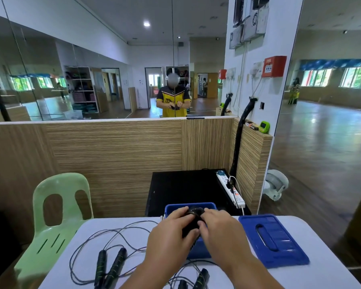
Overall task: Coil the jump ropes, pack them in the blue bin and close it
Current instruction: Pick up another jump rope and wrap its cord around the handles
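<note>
At lower centre the left hand [171, 232] and right hand [219, 230] both clasp a coiled black jump rope [194, 213] above the open blue plastic bin [198, 250], likely keeping its loops together for packing. The flat blue lid [273, 240] lies aside, right; a loose black-handled rope [111, 265] waits lower left.

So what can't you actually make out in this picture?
Head view only:
- Inside of the blue bin: covered by the left hand and right hand, so its contents are unknown.
- The coiled rope they grip: mostly hidden by fingers.
- The rope handles nearest the camera: cut off by the bottom edge.
- Small print on the fire alarm: too small.
</note>
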Motion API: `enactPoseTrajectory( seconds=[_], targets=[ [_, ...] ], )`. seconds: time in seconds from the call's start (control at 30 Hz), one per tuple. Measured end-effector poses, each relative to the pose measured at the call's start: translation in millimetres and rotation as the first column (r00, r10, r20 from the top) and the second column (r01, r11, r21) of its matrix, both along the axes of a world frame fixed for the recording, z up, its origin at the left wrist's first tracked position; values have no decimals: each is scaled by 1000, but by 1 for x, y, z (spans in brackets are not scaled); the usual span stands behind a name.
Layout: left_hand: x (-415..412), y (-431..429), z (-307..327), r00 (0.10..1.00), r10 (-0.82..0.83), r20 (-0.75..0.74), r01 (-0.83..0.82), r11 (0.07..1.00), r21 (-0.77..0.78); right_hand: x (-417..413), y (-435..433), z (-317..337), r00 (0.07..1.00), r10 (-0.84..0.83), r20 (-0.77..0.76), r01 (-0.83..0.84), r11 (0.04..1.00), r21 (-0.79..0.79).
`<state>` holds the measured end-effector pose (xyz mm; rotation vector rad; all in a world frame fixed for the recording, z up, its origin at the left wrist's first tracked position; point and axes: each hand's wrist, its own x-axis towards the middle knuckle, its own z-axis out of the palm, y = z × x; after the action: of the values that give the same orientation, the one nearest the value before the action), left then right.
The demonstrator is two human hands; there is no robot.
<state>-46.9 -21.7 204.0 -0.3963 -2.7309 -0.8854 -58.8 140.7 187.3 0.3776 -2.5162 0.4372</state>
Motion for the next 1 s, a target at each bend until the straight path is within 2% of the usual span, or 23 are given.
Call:
enactPoseTrajectory(
  seconds=[0.07,0.27,0.43,0.6,0.77,0.93,1.0],
  targets=[
    [2,4,1,1000,29,0,-29,999,-40,-3,-3,-2,998,-8,65,10,1000,-25],
    [2,7,-2,999,41,15,-40,999,-26,0,-6,1,988,7,155,25,978,-206],
    [1,6,-7,997,43,63,-44,999,7,-2,-10,-3,930,28,366,101,939,-328],
    [6,5,-10,992,59,110,-63,997,40,-5,-8,0,820,156,550,202,821,-534],
    [11,4,-6,992,14,124,-26,996,91,3,-1,15,757,331,564,201,702,-683],
    [16,6,1,993,-53,106,42,994,97,-1,12,24,703,396,591,110,761,-640],
    [16,8,3,996,-38,76,33,997,66,-3,17,26,713,389,583,71,787,-612]
  ],
)
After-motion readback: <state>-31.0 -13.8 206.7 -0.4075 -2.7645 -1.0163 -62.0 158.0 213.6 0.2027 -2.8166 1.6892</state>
